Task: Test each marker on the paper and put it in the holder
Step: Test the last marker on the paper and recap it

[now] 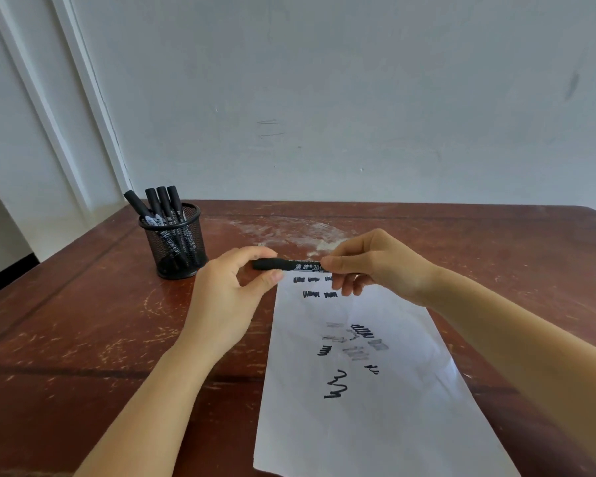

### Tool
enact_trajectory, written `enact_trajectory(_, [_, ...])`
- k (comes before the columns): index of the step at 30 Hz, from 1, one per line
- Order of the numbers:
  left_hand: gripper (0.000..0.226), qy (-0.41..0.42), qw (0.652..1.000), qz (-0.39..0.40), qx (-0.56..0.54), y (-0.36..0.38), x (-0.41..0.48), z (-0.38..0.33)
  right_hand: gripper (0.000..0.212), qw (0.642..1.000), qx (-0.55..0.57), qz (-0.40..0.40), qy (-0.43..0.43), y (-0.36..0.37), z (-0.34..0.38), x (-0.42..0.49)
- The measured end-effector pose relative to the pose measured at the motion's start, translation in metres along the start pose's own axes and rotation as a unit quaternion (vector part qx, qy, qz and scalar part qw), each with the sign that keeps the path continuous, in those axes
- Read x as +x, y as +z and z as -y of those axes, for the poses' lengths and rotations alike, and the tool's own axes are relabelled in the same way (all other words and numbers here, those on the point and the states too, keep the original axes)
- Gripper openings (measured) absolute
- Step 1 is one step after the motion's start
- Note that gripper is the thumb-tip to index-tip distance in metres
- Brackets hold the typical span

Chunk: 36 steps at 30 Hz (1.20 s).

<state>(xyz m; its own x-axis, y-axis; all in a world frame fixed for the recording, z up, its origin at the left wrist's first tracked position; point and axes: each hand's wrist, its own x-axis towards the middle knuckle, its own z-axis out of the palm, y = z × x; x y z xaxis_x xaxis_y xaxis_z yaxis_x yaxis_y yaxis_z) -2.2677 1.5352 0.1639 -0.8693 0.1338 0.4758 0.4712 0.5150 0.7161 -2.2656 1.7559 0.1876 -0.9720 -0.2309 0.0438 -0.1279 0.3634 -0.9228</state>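
Observation:
A black marker [289, 265] with a white label lies level in the air above the top edge of the paper [358, 425]. My left hand [227, 297] pinches its capped left end between thumb and fingers. My right hand [375, 266] pinches the marker's right part, which hides that end. The white paper lies on the table and bears several black scribbles. At the back left stands a black mesh holder [178, 249] with several black markers [162, 204] upright in it.
The brown wooden table [83, 321] is scratched, with a pale worn patch at the back middle. A white wall runs behind it and a white door frame [66, 115] stands at the left.

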Motion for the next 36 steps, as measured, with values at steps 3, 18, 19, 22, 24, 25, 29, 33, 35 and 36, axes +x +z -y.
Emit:
enact_trajectory(3, [0.012, -0.054, 0.998, 0.046, -0.002, -0.024, 0.006, -0.005, 0.018, 0.984, -0.165, 0.019, -0.066, 0.014, 0.015, 0.009])
enact_trajectory(18, [0.051, -0.117, 0.978, -0.078, 0.157, -0.094, 0.039, 0.08, 0.015, 0.969, -0.179, -0.055, -0.163, 0.087, 0.07, 0.129])
enact_trajectory(19, [0.052, -0.104, 0.977, -0.076, 0.167, -0.092, 0.041, 0.084, 0.013, 0.974, -0.135, -0.081, -0.162, 0.089, 0.075, 0.14])
enact_trajectory(22, [0.053, -0.072, 0.978, -0.067, 0.185, -0.087, 0.043, 0.096, 0.008, 0.979, -0.024, -0.122, -0.163, 0.096, 0.091, 0.168])
enact_trajectory(24, [0.053, -0.074, 0.98, -0.061, 0.175, -0.084, 0.041, 0.102, 0.009, 0.978, 0.02, -0.124, -0.164, 0.103, 0.098, 0.183])
enact_trajectory(25, [0.055, -0.076, 0.981, -0.057, 0.17, -0.083, 0.04, 0.105, 0.009, 0.979, 0.022, -0.123, -0.163, 0.107, 0.1, 0.189])
enact_trajectory(29, [0.061, -0.074, 0.984, -0.043, 0.155, -0.082, 0.036, 0.112, 0.011, 0.985, -0.052, -0.111, -0.125, 0.121, 0.1, 0.208])
enact_trajectory(33, [0.067, -0.083, 0.987, -0.036, 0.135, -0.079, 0.034, 0.11, 0.015, 0.983, -0.136, -0.071, -0.096, 0.132, 0.092, 0.212])
enact_trajectory(35, [0.069, -0.089, 0.986, -0.038, 0.134, -0.077, 0.034, 0.11, 0.019, 0.982, -0.151, -0.075, -0.081, 0.134, 0.087, 0.214])
enact_trajectory(36, [0.069, -0.09, 0.986, -0.039, 0.133, -0.076, 0.034, 0.111, 0.021, 0.983, -0.148, -0.081, -0.07, 0.135, 0.083, 0.216])
